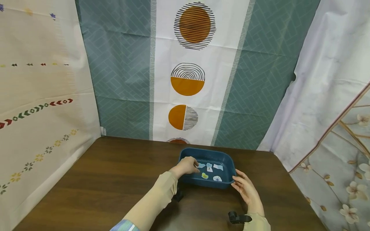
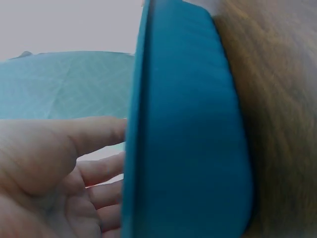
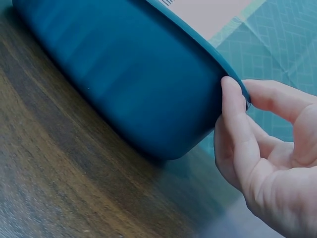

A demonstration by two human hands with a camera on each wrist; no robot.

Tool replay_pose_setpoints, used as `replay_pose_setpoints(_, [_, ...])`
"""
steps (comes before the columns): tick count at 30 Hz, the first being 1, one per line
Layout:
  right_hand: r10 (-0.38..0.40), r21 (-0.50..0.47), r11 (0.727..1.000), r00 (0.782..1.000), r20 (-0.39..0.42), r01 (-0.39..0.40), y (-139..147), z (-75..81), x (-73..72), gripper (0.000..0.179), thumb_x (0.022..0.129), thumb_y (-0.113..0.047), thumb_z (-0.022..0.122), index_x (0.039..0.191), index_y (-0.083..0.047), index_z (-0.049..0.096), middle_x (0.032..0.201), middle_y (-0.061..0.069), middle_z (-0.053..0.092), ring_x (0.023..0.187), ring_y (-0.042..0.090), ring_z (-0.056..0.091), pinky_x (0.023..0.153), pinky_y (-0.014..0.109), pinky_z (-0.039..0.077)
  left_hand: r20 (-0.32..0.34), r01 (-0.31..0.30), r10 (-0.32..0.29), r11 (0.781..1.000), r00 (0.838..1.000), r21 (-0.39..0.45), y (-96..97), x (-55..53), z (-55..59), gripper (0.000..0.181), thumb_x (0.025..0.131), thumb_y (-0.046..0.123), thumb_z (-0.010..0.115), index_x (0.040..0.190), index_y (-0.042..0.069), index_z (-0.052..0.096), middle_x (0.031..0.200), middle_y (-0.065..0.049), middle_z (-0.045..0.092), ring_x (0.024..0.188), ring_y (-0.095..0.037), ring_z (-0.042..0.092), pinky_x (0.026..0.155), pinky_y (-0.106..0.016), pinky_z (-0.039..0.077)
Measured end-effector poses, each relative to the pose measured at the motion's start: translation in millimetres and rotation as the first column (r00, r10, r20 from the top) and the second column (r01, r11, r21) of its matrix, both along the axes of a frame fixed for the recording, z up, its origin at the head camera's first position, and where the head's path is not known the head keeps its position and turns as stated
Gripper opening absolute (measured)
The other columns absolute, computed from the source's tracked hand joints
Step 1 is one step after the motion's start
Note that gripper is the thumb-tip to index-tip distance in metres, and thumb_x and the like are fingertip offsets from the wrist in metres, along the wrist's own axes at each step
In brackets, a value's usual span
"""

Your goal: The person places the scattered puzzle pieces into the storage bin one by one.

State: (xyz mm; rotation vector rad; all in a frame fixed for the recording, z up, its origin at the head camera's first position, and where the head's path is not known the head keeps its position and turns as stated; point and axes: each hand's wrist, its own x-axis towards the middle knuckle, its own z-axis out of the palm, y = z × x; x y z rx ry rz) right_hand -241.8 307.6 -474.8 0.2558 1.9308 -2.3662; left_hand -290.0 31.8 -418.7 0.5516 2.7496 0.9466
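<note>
A dark blue plastic tub (image 1: pixel 228 160) stands on the brown table, with several small paper-like cutouts lying flat inside. Among them are a yellow-green piece (image 1: pixel 205 175), a white piece with a blue star-like mark (image 1: pixel 217 178) and a pale blue-and-white piece (image 1: pixel 209 167). My left hand (image 1: pixel 188 165) reaches over the tub's left side, thumb and fingers apart above the cutouts; in the left wrist view the near wall hides its fingertips. At the right front corner, my right hand (image 3: pixel 267 144) pinches the tub's rim between thumb and fingers.
The wooden table (image 1: pixel 115 179) extends around the tub. A patterned green-and-white curtain (image 1: pixel 124 80) hangs behind it, with light cloths at the left and right. A black wrist mount (image 1: pixel 239 218) sits at the right wrist.
</note>
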Motion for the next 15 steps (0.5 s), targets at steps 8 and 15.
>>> replay_pose_setpoints(8, [-0.019,0.117,0.993,1.0,-0.01,0.02,3.7,7.6,6.5,0.057,0.095,-0.002,0.052,0.147,0.005,0.029,0.084,-0.004,0.059,0.071,0.004,0.059,0.074,0.018,0.055,-0.081,0.003,-0.005,1.0,0.997,-0.028,-10.6,10.9,9.9,0.033,0.087,0.018,0.074,0.113,-0.001,0.07,0.115,-0.016,0.069,0.105,-0.03,0.065,0.092,-0.043,0.054])
replay_pose_setpoints(15, [-0.055,0.293,0.955,0.998,-0.005,0.054,1.6,23.8,13.8,0.057,0.095,-0.006,0.057,0.144,0.009,0.032,0.089,-0.004,0.054,0.078,0.007,0.055,0.073,0.016,0.053,-0.077,0.016,-0.016,1.0,0.997,0.005,-25.1,25.4,20.2,0.037,0.087,0.019,0.073,0.119,0.0,0.067,0.122,-0.017,0.066,0.11,-0.03,0.062,0.095,-0.045,0.052])
